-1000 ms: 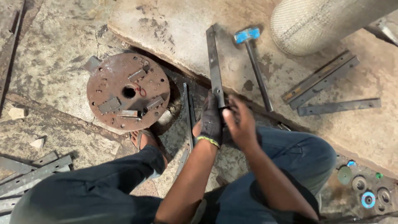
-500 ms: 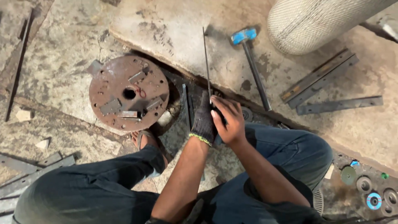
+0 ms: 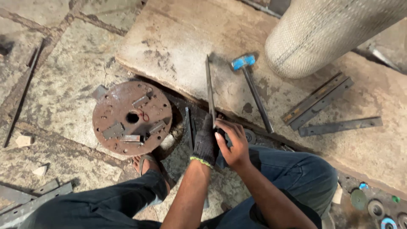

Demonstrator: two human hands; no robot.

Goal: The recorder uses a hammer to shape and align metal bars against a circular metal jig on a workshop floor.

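1. We hold a flat steel bar [image 3: 209, 91] edge-up in front of us, so it shows as a thin dark strip. Its long axis runs almost straight away from us, with the far end leaning very slightly left and reaching onto the concrete slab [image 3: 178, 46].
2. Our left hand [image 3: 206, 142], in a dark glove with a yellow-green cuff, is wrapped tight around the near end of the bar.
3. Our right hand [image 3: 233, 144], bare, closes against the same end just beside the glove, fingers curled in; the two hands touch.
4. The near end of the bar is hidden inside the two hands, above the gap between our knees.
5. A hammer [image 3: 253, 91] with a blue head lies on the slab just right of the bar, its handle running toward us and to the right.
6. A rusty round plate [image 3: 132, 118] with holes and small metal pieces on it lies to the left, near our sandalled foot [image 3: 146, 163].
7. Two more flat bars [image 3: 318, 101] lie well apart to the right, beside a large woven sack [image 3: 322, 34].
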